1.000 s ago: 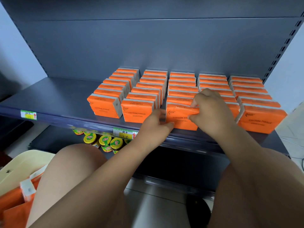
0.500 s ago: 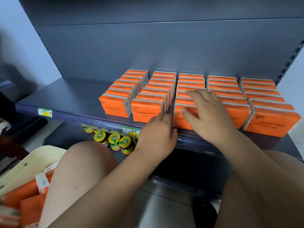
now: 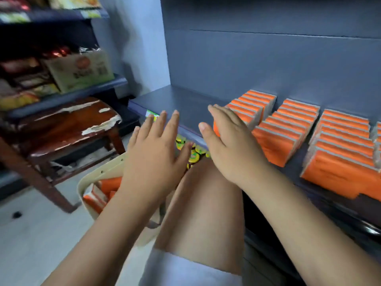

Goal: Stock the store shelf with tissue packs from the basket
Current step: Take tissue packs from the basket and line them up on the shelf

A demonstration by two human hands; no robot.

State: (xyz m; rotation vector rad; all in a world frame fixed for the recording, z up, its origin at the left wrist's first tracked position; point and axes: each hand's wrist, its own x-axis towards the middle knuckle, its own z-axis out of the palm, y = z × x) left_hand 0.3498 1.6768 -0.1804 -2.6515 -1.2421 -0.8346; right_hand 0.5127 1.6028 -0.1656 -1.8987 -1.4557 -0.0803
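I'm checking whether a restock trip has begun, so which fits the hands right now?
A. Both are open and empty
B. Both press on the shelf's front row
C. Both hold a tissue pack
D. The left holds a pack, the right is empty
A: the left hand over the basket and the right hand by the shelf are spread open, holding nothing.

Bare shelf (image 3: pixel 181 100) left of the tissue packs (image 3: pixel 284 129); stool (image 3: pixel 68 124) beside the basket (image 3: pixel 94 178).
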